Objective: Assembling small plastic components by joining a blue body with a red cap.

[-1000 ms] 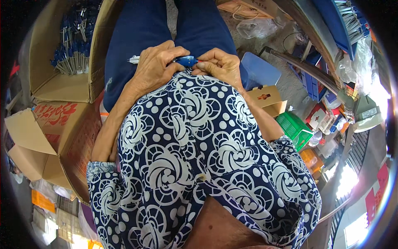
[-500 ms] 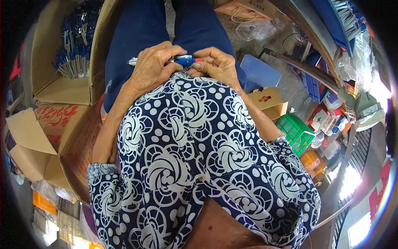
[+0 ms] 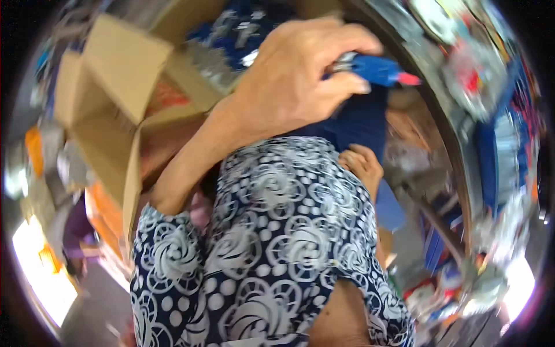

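Observation:
My left hand (image 3: pixel 295 81) is raised in front of me, its thumb and fingers closed round a pen (image 3: pixel 374 70). The pen has a blue barrel and a pinkish-red end that points right, away from the hand. Much of its other end is hidden in the grip. Lower down, by the hem of my patterned shirt, my right hand (image 3: pixel 363 166) rests with curled fingers; what they hold, if anything, cannot be seen. Behind my left hand, many blue and silver pens (image 3: pixel 234 37) fill a cardboard box.
At the left stands another cardboard box (image 3: pixel 104 139) with raised flaps. A curved brown edge (image 3: pixel 450 130) runs down the right side. Beyond it are a blue tray (image 3: pixel 490 168) and clear plastic bags (image 3: pixel 477 78). A blue panel (image 3: pixel 391 205) is beside my right forearm.
The view has swung left. My left hand has lifted from my lap with the pen, and my right hand has let go of it. The box of pens is now behind my left hand.

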